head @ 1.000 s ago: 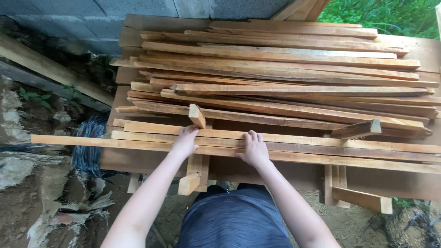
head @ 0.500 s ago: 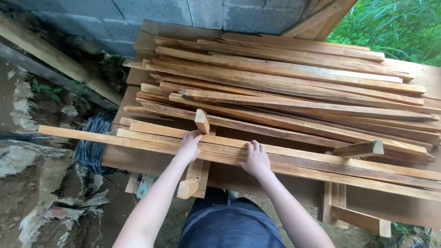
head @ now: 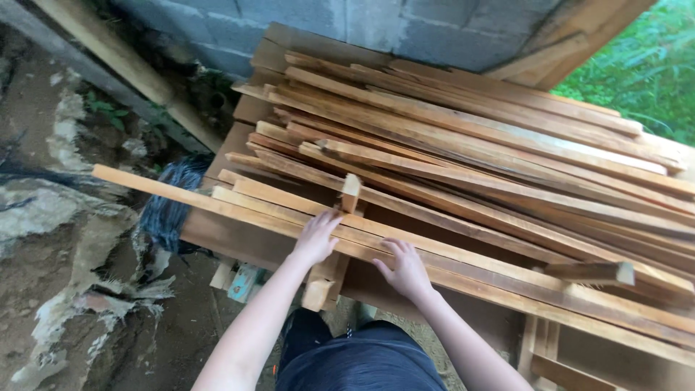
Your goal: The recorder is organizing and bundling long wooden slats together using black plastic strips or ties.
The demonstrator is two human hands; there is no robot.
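Observation:
A big pile of long wooden slats (head: 470, 145) lies across a wooden table (head: 239, 239). My left hand (head: 316, 235) rests palm down on the nearest slats, fingers spread. My right hand (head: 405, 268) presses on the front slat (head: 181, 194), which sticks out far past the table's left edge. A short wooden block (head: 351, 192) stands tilted just beyond my left hand. Another short piece (head: 590, 271) lies on the slats at the right.
A grey block wall (head: 405, 22) stands behind the table. Planks (head: 123, 61) lean along the ground at the left, beside a dark bundle (head: 166, 210). Green plants (head: 637, 65) grow at the far right. Short wood pieces (head: 322, 282) hang under the table edge.
The view has tilted and shifted right. My right hand has slid back toward the front edge of the slats; my left hand stays on them near the short block.

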